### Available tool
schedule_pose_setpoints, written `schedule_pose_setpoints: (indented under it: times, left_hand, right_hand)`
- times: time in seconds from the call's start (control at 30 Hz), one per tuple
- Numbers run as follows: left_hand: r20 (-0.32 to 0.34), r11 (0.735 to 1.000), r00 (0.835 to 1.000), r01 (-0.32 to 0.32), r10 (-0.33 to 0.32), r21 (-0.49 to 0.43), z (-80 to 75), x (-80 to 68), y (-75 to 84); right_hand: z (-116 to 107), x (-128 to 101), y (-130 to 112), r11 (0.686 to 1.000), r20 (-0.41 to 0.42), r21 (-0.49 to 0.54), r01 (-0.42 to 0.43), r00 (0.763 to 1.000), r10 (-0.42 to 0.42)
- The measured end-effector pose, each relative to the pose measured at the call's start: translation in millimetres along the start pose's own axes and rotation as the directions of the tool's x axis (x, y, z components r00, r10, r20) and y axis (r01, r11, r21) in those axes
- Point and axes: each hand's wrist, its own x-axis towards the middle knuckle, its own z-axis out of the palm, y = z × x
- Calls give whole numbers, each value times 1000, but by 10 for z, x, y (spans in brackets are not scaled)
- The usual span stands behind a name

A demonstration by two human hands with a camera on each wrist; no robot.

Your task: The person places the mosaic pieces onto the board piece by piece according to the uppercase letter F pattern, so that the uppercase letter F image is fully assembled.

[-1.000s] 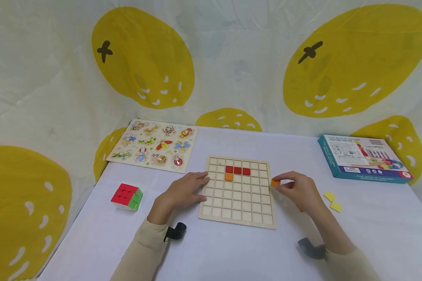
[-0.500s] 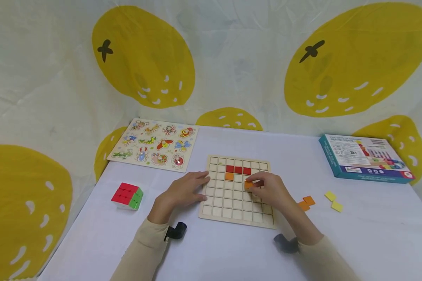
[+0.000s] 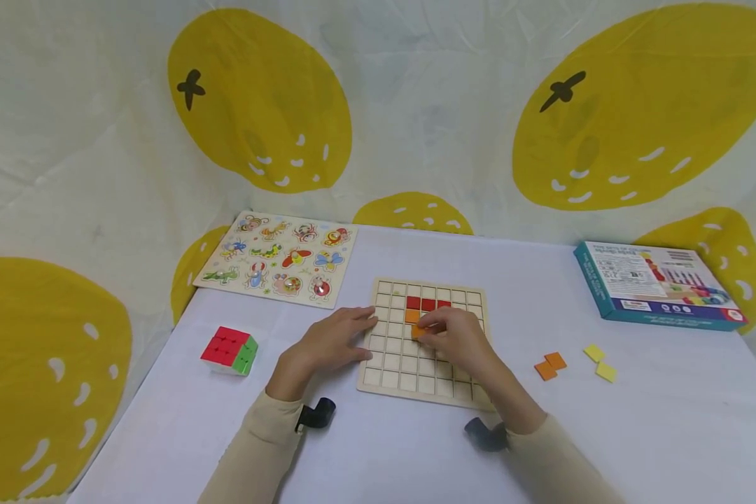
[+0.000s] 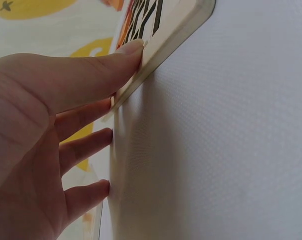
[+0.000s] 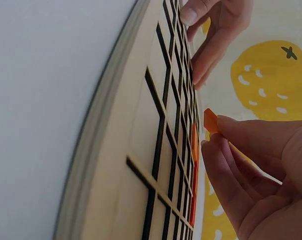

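**Orange tile over grid board**

Right hand [image 3: 456, 339] pinching orange tile [image 5: 209, 120] just above wooden grid board [image 3: 378, 374], beside placed orange square. Left hand [image 3: 327, 343] flat, fingers straight, pressing board's left edge. Teal box [image 3: 655, 283] far right (print unreadable).

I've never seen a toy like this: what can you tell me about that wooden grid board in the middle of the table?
The wooden grid board is a pale, thin square tray divided into small square cells, lying flat on the white table. Most cells are bare; red tiles fill a short row near its far edge, with an orange tile just below them. The left hand rests straight fingers on its left edge. The right hand is over the middle, pinching another orange tile just above the cells.
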Motion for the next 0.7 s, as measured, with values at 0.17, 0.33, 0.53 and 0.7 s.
schedule_pose_setpoints:
  times: [0.17,0.33,0.53,0.7]
  left_hand:
    - [12,1000,1000,2,-2,5,-4,-3,4]
    - [13,1000,1000,3,-3,-1,4,-4,-1]
    - [9,1000,1000,6,-6,-4,7,-8,-7]
    - [5,1000,1000,1,-1,-17,9,-10,-4]
  right_hand:
    - [84,29,-26,1000,-24,-13,-13,1000,13]
    - [142,29,-44,999,-19,-47,-15,1000,14]
    - [156,28,-52,997,-29,-81,-20,999,18]
    - [170,46,-64,992,-46,-130,10,999,-17]
